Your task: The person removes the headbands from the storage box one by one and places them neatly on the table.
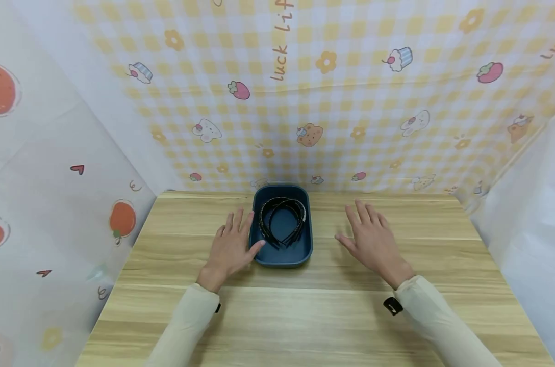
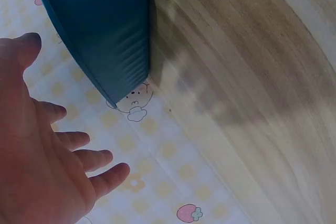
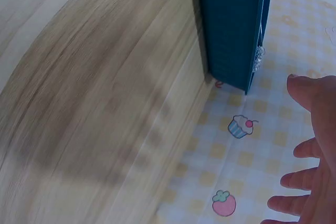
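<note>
A dark blue rectangular basket [image 1: 282,264] stands at the back middle of the table, and its ribbed outer wall shows in the left wrist view. Several thin black headbands [image 1: 300,224] lie in it, overlapping; one has a sparkly silver part, which peeks over the rim in the right wrist view. My left hand [image 1: 230,246] is spread beside the basket's left side, its thumb overlapping the rim in the head view. To the right of the basket, apart from it, my right hand [image 1: 372,241] hovers palm down with fingers extended and holds nothing.
The wooden table [image 1: 286,316] extends to both sides and toward me. A yellow-checked patterned cloth [image 1: 332,102] hangs right behind its back edge. White sheets close off the left and right sides. A small black device [image 1: 393,306] sits at the right wrist.
</note>
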`<state>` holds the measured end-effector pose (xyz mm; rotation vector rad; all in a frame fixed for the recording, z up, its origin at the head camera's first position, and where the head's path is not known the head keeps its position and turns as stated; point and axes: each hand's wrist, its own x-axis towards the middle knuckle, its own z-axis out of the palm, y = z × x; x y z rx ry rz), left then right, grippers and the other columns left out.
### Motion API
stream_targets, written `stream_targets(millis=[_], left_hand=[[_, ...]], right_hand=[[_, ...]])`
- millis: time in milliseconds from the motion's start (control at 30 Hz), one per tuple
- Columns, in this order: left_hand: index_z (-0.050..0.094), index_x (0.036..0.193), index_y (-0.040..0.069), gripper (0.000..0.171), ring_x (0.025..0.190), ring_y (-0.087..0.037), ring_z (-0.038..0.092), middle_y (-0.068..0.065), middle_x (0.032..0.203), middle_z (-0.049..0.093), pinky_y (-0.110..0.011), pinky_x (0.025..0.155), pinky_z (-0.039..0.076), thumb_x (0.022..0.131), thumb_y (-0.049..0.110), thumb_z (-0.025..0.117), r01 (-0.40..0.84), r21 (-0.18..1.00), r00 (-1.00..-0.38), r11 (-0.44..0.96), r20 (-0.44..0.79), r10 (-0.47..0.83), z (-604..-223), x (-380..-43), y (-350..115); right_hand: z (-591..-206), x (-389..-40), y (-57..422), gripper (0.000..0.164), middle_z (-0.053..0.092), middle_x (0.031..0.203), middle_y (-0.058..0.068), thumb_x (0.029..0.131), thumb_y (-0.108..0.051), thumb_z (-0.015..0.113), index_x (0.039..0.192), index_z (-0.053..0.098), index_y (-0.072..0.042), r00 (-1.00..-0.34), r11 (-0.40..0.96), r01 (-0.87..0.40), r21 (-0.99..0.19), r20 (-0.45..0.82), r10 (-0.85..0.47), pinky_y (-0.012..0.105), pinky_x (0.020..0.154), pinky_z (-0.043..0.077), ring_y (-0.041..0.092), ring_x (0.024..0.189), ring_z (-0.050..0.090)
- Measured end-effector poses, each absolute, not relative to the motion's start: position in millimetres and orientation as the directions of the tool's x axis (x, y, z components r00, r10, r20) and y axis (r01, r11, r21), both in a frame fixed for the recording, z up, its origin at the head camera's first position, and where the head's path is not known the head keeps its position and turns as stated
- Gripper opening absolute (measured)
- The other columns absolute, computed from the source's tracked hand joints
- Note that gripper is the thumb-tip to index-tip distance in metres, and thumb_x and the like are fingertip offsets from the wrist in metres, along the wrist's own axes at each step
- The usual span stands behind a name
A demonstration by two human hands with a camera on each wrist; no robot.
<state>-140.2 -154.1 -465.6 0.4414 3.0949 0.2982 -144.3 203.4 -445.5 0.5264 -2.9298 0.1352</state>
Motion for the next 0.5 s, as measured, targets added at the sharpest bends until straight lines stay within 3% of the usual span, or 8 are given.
stream_targets(millis=[233,500], left_hand=[[0.017,0.16,0.014,0.08,0.149,-0.041,0.018,-0.018,0.165,0.014,-0.059,0.11,0.033,0.099,0.059,0.043,0.262,0.209,-0.965,0.942,0.04,0.259,-469.2,-141.6,-153.5],[0.019,0.16,0.014,0.077,0.147,-0.041,0.025,-0.019,0.163,0.021,-0.06,0.109,0.034,0.1,0.056,0.044,0.243,0.251,-0.97,0.937,0.035,0.242,-476.3,-144.4,-147.1]], right_hand=[[-444.7,-149.0,187.5,0.075,0.031,0.156,0.026,0.097,-0.051,0.055,0.152,0.034,-0.004,-0.927,0.924,-0.358,-0.136,0.174,-0.334,0.063,0.104,0.037,0.047,0.138,0.036],[-445.6,-155.7,168.0,0.072,0.045,0.144,0.023,0.098,-0.047,0.057,0.151,0.036,-0.003,-0.923,0.902,-0.373,-0.217,0.181,-0.339,0.06,0.09,0.048,0.046,0.12,0.054]])
